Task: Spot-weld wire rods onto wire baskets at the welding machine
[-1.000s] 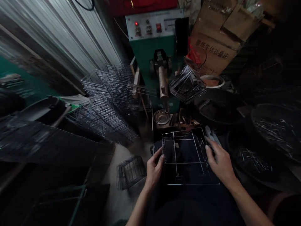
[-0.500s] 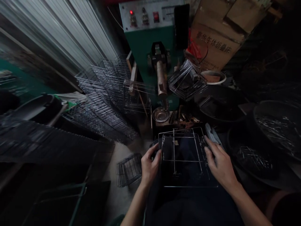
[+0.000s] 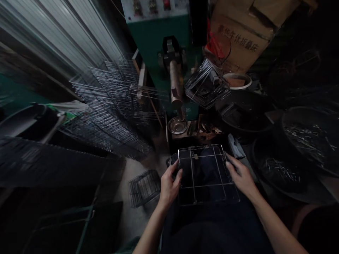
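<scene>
A rectangular wire frame with a few crossing bars is held level over my dark-clothed lap. My left hand grips its left side wire between thumb and fingers. On the opposite side, the fingers and thumb of my right hand close on the right edge. Ahead of the frame stands a green machine with a thick metal cylinder pointing down toward me. A small round metal dish sits below the cylinder's tip.
Stacked wire grids lean at the left. A bundle of wire frames hangs by the machine's right side. Dark basins hold loose wire pieces at the right. A cardboard box stands behind. A small stack of wire panels rests on the floor.
The wire frame has changed its tilt, and its crossing bars now show as a wider grid. Both hands keep their hold. The surroundings have shifted up and left in view.
</scene>
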`<state>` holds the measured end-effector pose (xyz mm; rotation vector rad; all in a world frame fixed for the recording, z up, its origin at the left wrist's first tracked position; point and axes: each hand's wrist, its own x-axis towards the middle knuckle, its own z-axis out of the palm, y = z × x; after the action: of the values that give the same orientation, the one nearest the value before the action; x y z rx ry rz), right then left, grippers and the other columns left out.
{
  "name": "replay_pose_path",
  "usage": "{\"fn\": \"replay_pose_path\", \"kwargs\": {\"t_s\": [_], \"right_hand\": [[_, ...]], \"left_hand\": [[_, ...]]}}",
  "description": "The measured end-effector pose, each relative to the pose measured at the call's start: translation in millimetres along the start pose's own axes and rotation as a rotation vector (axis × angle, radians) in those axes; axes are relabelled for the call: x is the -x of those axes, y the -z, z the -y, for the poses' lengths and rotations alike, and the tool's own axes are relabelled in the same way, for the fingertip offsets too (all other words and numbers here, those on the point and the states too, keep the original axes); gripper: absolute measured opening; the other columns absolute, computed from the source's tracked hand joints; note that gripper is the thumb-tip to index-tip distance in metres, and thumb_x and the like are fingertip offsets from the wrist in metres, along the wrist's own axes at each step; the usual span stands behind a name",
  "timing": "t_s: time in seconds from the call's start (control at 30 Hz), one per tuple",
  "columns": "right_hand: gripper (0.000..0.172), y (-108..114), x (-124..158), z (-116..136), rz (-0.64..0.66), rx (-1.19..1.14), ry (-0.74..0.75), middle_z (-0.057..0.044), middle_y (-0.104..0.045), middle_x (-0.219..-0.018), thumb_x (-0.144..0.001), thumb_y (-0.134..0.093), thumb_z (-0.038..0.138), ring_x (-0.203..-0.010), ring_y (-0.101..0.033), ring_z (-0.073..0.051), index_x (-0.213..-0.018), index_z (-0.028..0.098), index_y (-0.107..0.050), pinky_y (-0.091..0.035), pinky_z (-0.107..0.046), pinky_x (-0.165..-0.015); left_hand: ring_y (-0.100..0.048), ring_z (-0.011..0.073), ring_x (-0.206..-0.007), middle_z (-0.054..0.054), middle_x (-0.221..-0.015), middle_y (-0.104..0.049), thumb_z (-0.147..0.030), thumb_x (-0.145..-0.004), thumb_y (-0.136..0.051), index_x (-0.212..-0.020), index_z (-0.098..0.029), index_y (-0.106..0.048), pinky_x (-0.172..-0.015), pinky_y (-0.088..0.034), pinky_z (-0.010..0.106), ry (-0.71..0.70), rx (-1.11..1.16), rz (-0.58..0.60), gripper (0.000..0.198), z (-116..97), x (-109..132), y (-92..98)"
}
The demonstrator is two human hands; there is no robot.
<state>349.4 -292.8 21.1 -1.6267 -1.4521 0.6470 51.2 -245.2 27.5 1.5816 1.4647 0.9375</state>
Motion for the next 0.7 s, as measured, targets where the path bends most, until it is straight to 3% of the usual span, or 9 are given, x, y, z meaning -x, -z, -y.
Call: {"fn": "replay_pose_path", "kwargs": {"t_s": [0.33,0.47,0.7], "right_hand": [[0.048,-2,1,-21,0.075,-0.095,-0.043,-0.011,-0.061,-0.136,-0.098,-0.052,0.046,-0.127,-0.057,-0.03,-0.137,0.02,-0.06,-0.045,-0.049,-0.109],[0.049,-5,10,-20,0.062,-0.157,-0.051,-0.01,-0.058,-0.14,-0.1,-0.051,0.045,-0.128,-0.055,-0.028,-0.141,0.019,-0.056,-0.046,-0.046,-0.108],[0.043,-3,1,-1,0.013,-0.05,0.007,-0.01,-0.064,-0.132,-0.1,-0.051,0.042,-0.117,-0.063,-0.028,-0.136,0.021,-0.06,-0.051,-0.044,-0.102]], "left_hand": [[-0.059,0.0273,-0.128,0.009,-0.132,-0.067,-0.044,-0.087,-0.065,-0.134,-0.02,-0.06,-0.114,-0.042,0.043,0.056,0.151,0.055,0.053,17,1,-1.5],[-0.057,0.029,-0.13,0.011,-0.135,-0.064,-0.048,-0.086,-0.066,-0.135,-0.017,-0.059,-0.115,-0.041,0.044,0.107,0.228,0.02,0.058,20,5,-4.9],[-0.055,0.0275,-0.131,0.011,-0.14,-0.061,-0.04,-0.091,-0.06,-0.138,-0.019,-0.056,-0.115,-0.04,0.045,-0.05,-0.004,-0.011,0.052,16,-3,-0.5]]}}
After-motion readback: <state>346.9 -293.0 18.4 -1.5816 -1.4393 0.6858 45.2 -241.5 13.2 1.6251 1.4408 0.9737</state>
